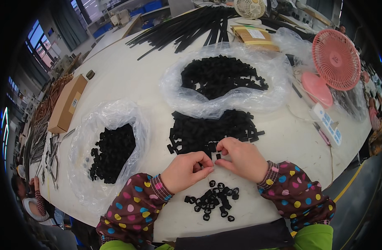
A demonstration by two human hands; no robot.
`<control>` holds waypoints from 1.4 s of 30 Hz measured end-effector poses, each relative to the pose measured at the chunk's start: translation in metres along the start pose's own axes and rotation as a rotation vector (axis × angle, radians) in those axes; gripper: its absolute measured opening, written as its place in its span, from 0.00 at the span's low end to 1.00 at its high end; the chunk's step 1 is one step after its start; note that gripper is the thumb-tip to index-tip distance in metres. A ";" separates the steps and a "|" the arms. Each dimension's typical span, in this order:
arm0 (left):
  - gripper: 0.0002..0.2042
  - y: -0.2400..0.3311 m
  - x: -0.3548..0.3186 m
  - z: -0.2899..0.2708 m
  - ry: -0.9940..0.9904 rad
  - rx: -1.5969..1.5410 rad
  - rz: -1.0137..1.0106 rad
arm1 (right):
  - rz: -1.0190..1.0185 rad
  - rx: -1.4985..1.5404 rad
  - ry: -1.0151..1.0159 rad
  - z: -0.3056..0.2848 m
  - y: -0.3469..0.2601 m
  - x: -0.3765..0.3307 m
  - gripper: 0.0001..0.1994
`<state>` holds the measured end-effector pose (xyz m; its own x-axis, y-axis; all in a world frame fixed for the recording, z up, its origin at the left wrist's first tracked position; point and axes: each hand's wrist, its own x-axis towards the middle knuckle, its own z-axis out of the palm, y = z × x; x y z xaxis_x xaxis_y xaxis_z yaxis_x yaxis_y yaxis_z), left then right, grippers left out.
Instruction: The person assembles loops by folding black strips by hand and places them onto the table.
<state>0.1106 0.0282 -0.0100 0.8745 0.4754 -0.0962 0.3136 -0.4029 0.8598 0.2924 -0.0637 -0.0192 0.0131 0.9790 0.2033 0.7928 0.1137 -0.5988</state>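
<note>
My left hand (186, 171) is closed in a pinch at the middle of the table; whatever its fingertips hold is too small or hidden to make out. Facing it, my right hand (244, 160) has thumb and forefinger closed around a small black piece (218, 156). The two hands' fingertips nearly meet. Just beyond them spreads a pile of short black strip pieces (211, 129). Closer to me, below the hands, lies a loose heap of small black ring-like loops (214, 199). Both forearms wear dotted brown sleeves.
Clear plastic bags hold more black pieces, one bag (174, 89) beyond the pile, another (80, 166) at left. A cardboard box (68, 104) stands far left. Long black strips (186, 31) lie at the back. A pink fan (335, 59) and a power strip (327, 124) are right.
</note>
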 end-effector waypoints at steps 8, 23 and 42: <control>0.06 0.001 0.000 0.002 0.043 0.042 0.018 | 0.061 0.003 -0.168 -0.010 -0.002 -0.002 0.11; 0.07 0.004 -0.002 0.007 0.149 -0.658 -0.069 | 0.496 1.207 -0.061 -0.009 -0.021 0.005 0.06; 0.08 0.001 -0.006 0.007 0.524 0.514 0.539 | 0.282 0.653 -0.054 -0.008 -0.029 -0.002 0.08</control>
<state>0.1086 0.0198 -0.0121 0.7094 0.3661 0.6022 0.1476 -0.9127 0.3810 0.2748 -0.0705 0.0039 0.1201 0.9911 -0.0569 0.2360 -0.0842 -0.9681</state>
